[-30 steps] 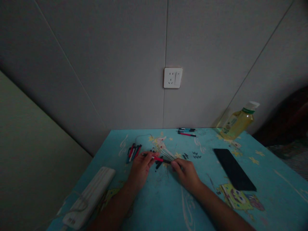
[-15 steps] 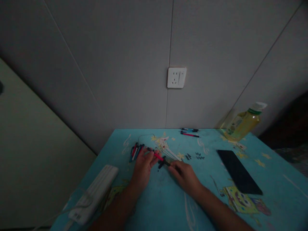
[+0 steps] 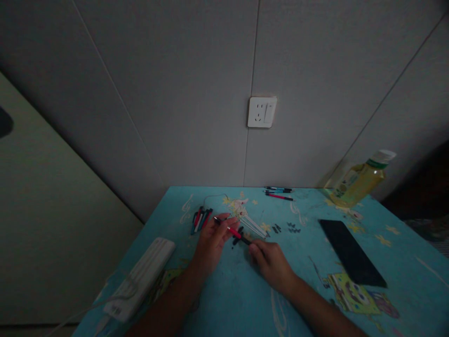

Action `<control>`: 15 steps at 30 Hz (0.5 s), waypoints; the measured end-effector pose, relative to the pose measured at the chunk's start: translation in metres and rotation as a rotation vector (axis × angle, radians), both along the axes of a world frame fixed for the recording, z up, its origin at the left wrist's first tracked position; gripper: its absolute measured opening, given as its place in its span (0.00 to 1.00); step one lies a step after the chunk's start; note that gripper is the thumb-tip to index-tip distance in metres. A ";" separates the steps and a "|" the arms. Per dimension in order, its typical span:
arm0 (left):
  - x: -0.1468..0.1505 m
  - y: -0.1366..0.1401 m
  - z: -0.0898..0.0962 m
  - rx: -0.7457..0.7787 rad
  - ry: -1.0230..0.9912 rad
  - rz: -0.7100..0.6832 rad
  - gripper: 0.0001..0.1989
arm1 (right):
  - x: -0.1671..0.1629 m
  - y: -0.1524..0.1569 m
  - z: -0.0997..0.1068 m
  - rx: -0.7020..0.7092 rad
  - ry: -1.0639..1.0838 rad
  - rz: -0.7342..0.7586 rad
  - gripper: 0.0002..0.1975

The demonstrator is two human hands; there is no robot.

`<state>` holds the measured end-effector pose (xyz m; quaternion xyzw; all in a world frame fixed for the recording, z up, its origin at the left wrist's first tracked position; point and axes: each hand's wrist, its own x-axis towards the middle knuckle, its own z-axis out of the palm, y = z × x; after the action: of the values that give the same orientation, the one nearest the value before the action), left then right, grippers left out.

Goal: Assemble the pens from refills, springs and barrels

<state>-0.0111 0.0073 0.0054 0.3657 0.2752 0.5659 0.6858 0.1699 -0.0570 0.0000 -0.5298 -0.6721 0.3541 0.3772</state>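
Note:
A red-and-black pen [image 3: 234, 232] slants between my two hands, above the table. My left hand [image 3: 210, 243] pinches its upper-left part between thumb and fingers, with the dark tip end showing past the thumb. At the pen's lower black end, my right hand [image 3: 269, 261] is closed with thumb and forefinger on it. Small black pen parts [image 3: 237, 239] lie under the pen, partly hidden. Just beyond my hands are several thin pale refills [image 3: 253, 225] side by side. Left of my left hand rests a bunch of red, blue and white pen barrels [image 3: 200, 220].
Several pens [image 3: 278, 191] lie by the wall. Small dark pieces [image 3: 276, 228] and grey clip-like pieces [image 3: 293, 228] sit right of the refills. A dark flat slab [image 3: 351, 252], a bottle of yellow liquid [image 3: 361, 182] and a white power strip [image 3: 142, 278] with its cable surround the work area.
The view has shifted slightly, moving everything a little to the right. Both hands remain on the pen; more of its dark upper end now shows past my left thumb.

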 end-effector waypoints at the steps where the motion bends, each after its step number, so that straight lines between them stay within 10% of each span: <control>1: -0.001 0.000 0.001 0.002 -0.010 -0.015 0.18 | -0.002 -0.002 -0.001 -0.073 0.082 0.034 0.22; 7: -0.003 -0.003 0.006 -0.021 -0.009 -0.057 0.25 | -0.012 -0.006 -0.008 -0.479 0.498 0.317 0.26; 15: 0.002 -0.006 0.006 -0.010 0.184 0.014 0.27 | -0.022 -0.010 -0.008 -0.455 0.412 0.343 0.29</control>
<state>-0.0092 0.0011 0.0112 0.4107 0.3425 0.5333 0.6554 0.1477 -0.0672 -0.0080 -0.3972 -0.5651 0.6523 0.3122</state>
